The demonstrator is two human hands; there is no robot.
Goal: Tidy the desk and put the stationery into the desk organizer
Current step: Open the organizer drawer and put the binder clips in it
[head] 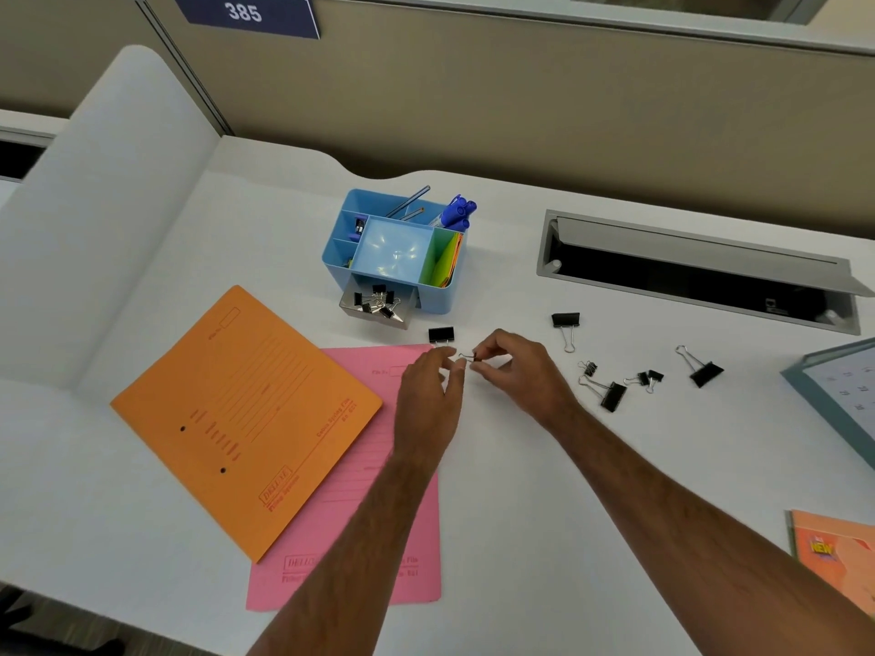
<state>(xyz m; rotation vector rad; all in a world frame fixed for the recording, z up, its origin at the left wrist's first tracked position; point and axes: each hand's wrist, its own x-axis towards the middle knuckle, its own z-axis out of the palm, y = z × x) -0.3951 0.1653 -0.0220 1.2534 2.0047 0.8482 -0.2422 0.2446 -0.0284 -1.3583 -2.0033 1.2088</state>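
A blue desk organizer stands at the middle back of the white desk, holding pens, blue markers and coloured notes. Its small drawer is pulled open with several black binder clips inside. My right hand pinches a small binder clip just above the desk. My left hand meets it there, its fingertips touching the clip's wire end. A larger black binder clip lies just behind my hands. Several more binder clips lie scattered to the right.
An orange folder overlaps a pink folder at the left front. An open cable tray is sunk into the desk at the back right. A calendar stand and an orange booklet sit at the right edge.
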